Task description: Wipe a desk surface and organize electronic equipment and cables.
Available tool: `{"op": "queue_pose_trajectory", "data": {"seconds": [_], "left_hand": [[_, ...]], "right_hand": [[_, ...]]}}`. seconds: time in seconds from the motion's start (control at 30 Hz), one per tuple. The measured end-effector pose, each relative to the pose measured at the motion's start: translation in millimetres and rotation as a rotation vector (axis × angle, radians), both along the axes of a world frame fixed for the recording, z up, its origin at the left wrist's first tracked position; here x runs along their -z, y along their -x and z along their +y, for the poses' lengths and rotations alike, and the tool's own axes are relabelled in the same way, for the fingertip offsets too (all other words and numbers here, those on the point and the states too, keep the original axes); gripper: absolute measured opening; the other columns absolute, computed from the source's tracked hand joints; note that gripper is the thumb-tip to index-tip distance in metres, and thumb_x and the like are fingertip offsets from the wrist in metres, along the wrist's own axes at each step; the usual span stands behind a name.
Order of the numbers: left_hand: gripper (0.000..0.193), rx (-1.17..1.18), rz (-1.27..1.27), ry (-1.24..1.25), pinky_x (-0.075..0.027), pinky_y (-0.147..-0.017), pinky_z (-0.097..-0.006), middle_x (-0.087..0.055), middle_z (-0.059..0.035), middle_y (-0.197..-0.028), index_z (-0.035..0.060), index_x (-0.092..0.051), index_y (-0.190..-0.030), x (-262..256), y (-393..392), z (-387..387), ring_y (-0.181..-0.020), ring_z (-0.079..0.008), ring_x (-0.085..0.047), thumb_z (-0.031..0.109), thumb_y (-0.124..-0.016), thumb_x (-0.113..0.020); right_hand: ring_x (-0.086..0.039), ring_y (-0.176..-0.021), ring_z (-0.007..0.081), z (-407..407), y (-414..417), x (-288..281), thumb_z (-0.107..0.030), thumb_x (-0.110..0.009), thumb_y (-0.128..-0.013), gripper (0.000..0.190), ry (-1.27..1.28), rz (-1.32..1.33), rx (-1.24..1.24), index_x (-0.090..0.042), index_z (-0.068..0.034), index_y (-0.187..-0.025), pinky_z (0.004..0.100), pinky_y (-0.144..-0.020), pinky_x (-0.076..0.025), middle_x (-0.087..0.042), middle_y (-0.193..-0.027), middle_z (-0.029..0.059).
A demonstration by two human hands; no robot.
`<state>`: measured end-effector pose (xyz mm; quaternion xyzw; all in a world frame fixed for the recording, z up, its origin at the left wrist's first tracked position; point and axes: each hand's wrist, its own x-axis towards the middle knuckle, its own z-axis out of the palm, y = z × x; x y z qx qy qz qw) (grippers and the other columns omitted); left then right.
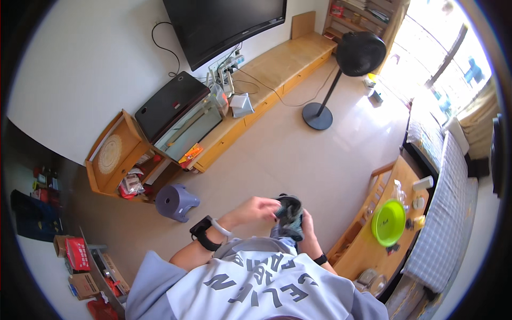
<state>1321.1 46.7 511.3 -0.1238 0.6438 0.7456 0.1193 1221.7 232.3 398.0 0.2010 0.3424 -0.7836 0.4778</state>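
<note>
In front of my body is a dark grey-green shoe (294, 218), its dark opening facing up. My right hand (310, 231) holds it along its right side, with most of the fingers hidden behind it. On the shoe's left, my left hand (262, 209) reaches to the rim of the opening with bent, slightly blurred fingers; whether they grip the edge cannot be told. A dark band circles each wrist, and the left one also bears a pale ring.
A purple plastic stool (176, 202) stands on the floor at left. At right, a wooden table (352, 256) bears a green basin (389, 222). Farther off are a black pedestal fan (328, 96), a low wooden cabinet (262, 106) and a fish tank (188, 132).
</note>
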Motion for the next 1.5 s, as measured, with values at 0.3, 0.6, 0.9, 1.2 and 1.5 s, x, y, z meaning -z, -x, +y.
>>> {"op": "queue_pose_trajectory", "data": {"seconds": [0.3, 0.6, 0.9, 1.2, 1.5], "left_hand": [[0.03, -0.935, -0.172, -0.1, -0.05, -0.069, -0.0261, -0.061, -0.0069, -0.099, 0.0019, -0.058, -0.106, 14.2, 48.2, -175.9, -0.08, -0.0161, -0.062, 0.026, -0.092, -0.049], [0.032, -1.234, -0.393, -0.162, -0.049, -0.07, -0.0304, -0.061, -0.0092, -0.097, 0.002, -0.056, -0.105, 102.7, 114.4, -319.0, -0.08, -0.0184, -0.061, 0.029, -0.092, -0.046], [0.034, -1.236, -0.556, -0.087, -0.048, -0.071, -0.0282, -0.062, -0.008, -0.097, 0.0036, -0.057, -0.106, 179.5, 190.6, -377.7, -0.081, -0.0155, -0.06, 0.032, -0.092, -0.045], [0.037, -1.381, -0.66, -0.166, -0.048, -0.076, -0.034, -0.06, -0.0113, -0.1, 0.0005, -0.055, -0.107, 321.3, 256.7, -402.4, -0.089, -0.0202, -0.058, 0.033, -0.092, -0.046], [0.074, -1.474, -0.496, -0.645, -0.032, -0.1, -0.0482, -0.031, -0.0262, -0.135, -0.0066, -0.021, -0.133, 466.0, 304.6, -438.9, -0.125, -0.0361, -0.034, 0.047, -0.089, -0.045]], "right_hand": [[-0.063, -0.072, 0.0279, -119.9, 331.7, -13.2, -0.023, -0.039, -0.086, 0.033, 0.111, 0.068, -0.285, -0.06, 0.002, -0.093, 0.0384, -0.07, -0.053, -0.065, -0.081, 0.0145], [-0.062, -0.07, 0.0218, -282.8, 552.6, 25.8, -0.019, -0.04, -0.091, 0.029, -0.453, 0.752, -0.403, -0.058, 0.002, -0.101, 0.0322, -0.067, -0.052, -0.064, -0.081, 0.0102], [-0.054, -0.097, 0.0352, -479.8, 630.5, 76.6, -0.01, -0.053, -0.085, 0.023, -0.973, 1.891, -0.203, -0.058, -0.005, -0.108, 0.0374, -0.085, -0.043, -0.05, -0.12, 0.018], [-0.044, -0.114, 0.0322, -629.8, 568.0, 354.8, -0.004, -0.053, -0.076, 0.045, -0.803, 2.103, -0.608, -0.049, -0.007, -0.121, 0.0472, -0.094, -0.034, -0.044, -0.129, 0.0159], [-0.045, -0.113, 0.0373, -700.4, 666.7, 458.6, -0.002, -0.043, -0.078, 0.041, -0.592, 2.195, -0.616, -0.046, 0.002, -0.119, 0.0428, -0.094, -0.039, -0.049, -0.119, 0.0227]]}}
